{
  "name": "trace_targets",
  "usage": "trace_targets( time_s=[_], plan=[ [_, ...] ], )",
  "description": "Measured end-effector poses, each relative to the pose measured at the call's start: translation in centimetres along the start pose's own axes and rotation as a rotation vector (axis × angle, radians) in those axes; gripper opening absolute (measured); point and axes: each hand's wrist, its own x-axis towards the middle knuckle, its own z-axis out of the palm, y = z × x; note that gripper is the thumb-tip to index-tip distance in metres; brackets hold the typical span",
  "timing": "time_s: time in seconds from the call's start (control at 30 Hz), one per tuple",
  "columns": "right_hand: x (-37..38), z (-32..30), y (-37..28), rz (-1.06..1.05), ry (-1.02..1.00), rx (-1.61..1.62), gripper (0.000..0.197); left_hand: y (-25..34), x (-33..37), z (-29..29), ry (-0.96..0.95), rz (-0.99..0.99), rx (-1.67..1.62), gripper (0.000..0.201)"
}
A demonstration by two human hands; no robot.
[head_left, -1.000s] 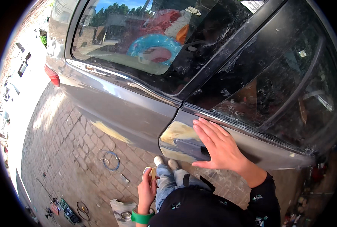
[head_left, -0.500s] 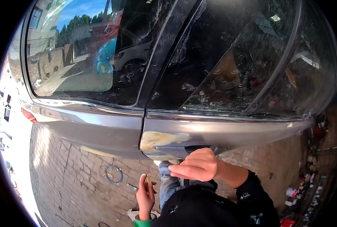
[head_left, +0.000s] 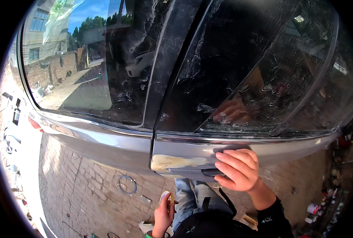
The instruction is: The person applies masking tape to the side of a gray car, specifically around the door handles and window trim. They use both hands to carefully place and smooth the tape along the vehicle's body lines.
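My right hand [head_left: 240, 168] lies against the grey car door [head_left: 291, 146], fingers stretched out over the panel just right of the door handle [head_left: 184, 173]. Left of those fingers, above the handle, a smooth yellowish filler patch [head_left: 178, 162] shows on the paint beside the door seam. Low in front of my body, my left hand [head_left: 163, 216] is closed on a thin, flat, tan piece [head_left: 171, 198]. What kind of piece it is, I cannot make out. The left hand stays apart from the car.
Dusty dark windows [head_left: 224, 59] rise above the panel, and chrome trim [head_left: 240, 139] runs beneath them. On the brick paving [head_left: 85, 178] lies a coiled blue hose or cable [head_left: 127, 185]. Assorted bottles and boxes [head_left: 313, 208] stand at the right.
My right hand has moved up and right from in front of the handle onto the door panel, its fingers now spread. My left hand has shifted slightly right and down, still holding the tan piece.
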Motion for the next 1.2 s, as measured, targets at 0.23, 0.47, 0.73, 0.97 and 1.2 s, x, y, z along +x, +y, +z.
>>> trace_targets(
  time_s=[0.23, 0.47, 0.73, 0.97, 1.2],
  plan=[
    [0.4, 0.2, -0.2, -0.025, -0.156, -0.033, 0.047, -0.5, -0.2, 0.7, 0.033, 0.028, -0.002, 0.046],
    [3.4, 0.7, -2.3, 0.019, -0.261, 0.075, 0.069, 0.0, -0.6, 0.9, 0.104, 0.052, -0.034, 0.046],
    [4.4, 5.5, -6.3, -0.079, 0.03, 0.331, 0.045, 2.6, -1.3, 0.7, 0.187, 0.189, 0.044, 0.047],
    [-0.1, 2.0, -5.9, -0.065, 0.154, 0.315, 0.026, 3.3, -2.1, 1.5, 0.243, 0.297, 0.171, 0.048],
    [-3.0, -2.6, -2.7, 0.083, 0.268, -0.044, 0.028, 3.9, -2.6, 1.9, 0.23, 0.405, 0.224, 0.049]
  ],
)
